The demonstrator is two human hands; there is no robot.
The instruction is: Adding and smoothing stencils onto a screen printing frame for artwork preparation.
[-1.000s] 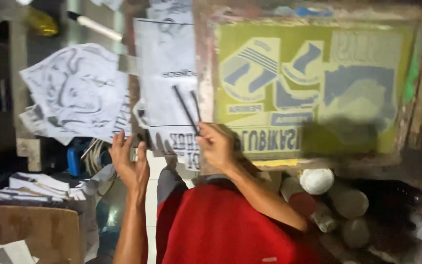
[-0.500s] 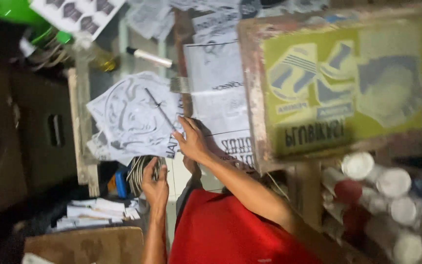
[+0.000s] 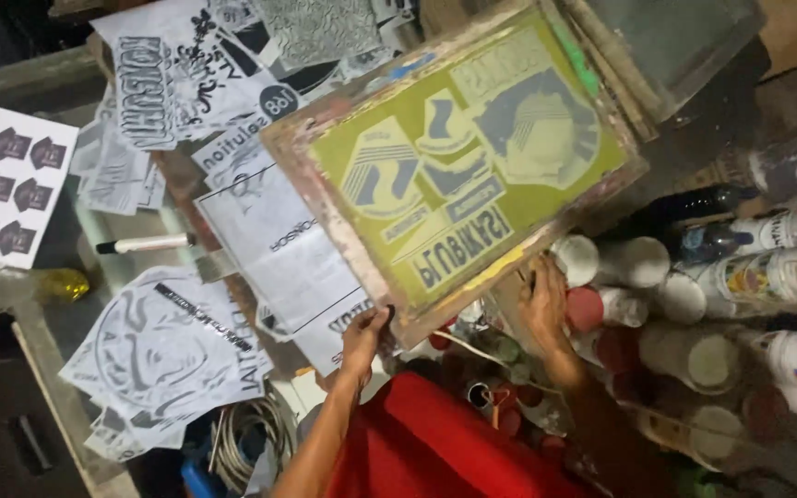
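At its near edge both hands, left hand [image 3: 362, 334] and right hand [image 3: 544, 304], grip the screen frame [image 3: 458, 157] (yellow-green mesh, worn wood).

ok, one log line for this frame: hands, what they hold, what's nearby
left hand: grips near edge of screen-printing frame | right hand: on same edge | left: printed sheets, marker | right: paint jars
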